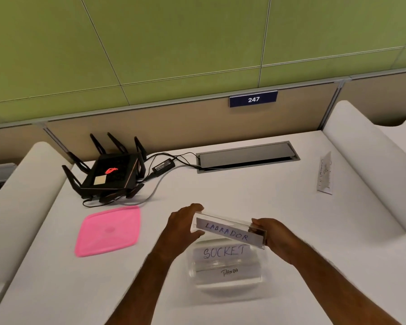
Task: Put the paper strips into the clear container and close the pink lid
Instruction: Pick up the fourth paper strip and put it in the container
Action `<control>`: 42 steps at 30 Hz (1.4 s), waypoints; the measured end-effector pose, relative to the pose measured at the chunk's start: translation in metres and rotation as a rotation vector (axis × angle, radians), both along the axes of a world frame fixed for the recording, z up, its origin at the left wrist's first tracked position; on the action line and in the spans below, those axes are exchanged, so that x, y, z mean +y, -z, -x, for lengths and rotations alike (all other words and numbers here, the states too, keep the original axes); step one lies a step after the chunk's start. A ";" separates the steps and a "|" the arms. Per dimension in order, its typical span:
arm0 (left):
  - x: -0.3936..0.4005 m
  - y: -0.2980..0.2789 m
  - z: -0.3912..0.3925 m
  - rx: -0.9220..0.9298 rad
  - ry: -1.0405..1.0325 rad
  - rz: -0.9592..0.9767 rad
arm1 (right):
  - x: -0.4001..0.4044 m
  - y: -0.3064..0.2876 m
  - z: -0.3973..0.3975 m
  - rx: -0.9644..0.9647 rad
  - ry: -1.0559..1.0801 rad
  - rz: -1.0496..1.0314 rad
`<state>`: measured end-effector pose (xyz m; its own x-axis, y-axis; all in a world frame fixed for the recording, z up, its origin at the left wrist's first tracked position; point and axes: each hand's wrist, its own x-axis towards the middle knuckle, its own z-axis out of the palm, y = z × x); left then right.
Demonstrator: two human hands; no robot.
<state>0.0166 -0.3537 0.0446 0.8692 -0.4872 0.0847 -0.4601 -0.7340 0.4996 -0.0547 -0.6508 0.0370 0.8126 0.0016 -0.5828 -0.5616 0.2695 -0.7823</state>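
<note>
My left hand (184,225) and my right hand (271,235) hold the two ends of a strip marked LABRADOR (227,232), which sits in a clear sleeve. It hangs tilted just above the clear container (225,281) at the desk's near middle. Inside the container lie a strip marked SOCKET (223,252) and a strip marked PANDA (230,272). The pink lid (109,231) lies flat on the desk to the left of the container, apart from it. One more strip (325,173) lies at the far right of the desk.
A black router (110,171) with antennas stands at the back left, with its power brick (163,165) and cables trailing to a grey cable hatch (247,156). White dividers (366,165) flank the white desk (232,188).
</note>
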 end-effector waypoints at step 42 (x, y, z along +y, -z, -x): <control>0.034 0.010 0.032 0.295 -0.203 0.093 | -0.001 0.013 0.020 -0.404 -0.266 0.382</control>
